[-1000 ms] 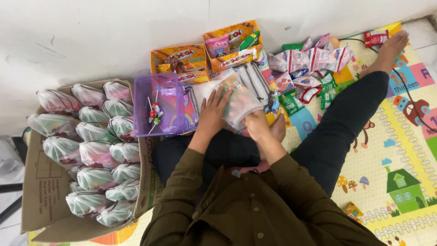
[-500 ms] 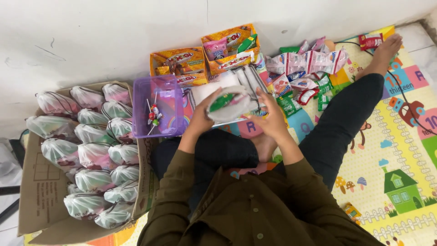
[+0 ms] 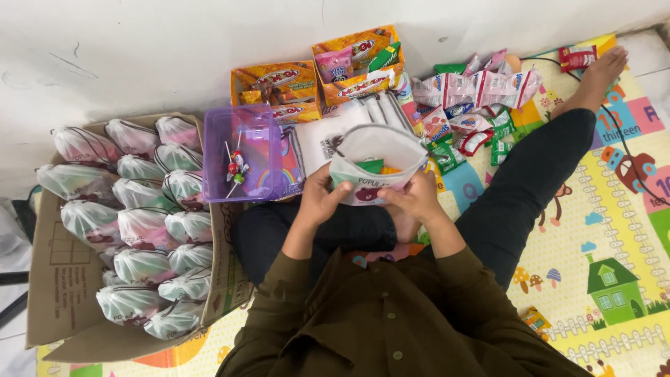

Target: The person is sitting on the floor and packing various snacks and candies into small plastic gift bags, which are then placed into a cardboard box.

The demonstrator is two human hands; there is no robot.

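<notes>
Left hand (image 3: 319, 201) and right hand (image 3: 413, 202) each closed on a side of the white pouch (image 3: 375, 164), now spread open at the mouth, where half a second ago it was bunched shut. Snack packets show inside. Left of left hand: carton of filled bags (image 3: 132, 223); purple tub (image 3: 242, 162) nearer.

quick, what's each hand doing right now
Left hand: closed on the left edge of the white drawstring pouch, holding it open.
Right hand: closed on the pouch's right edge.
</notes>
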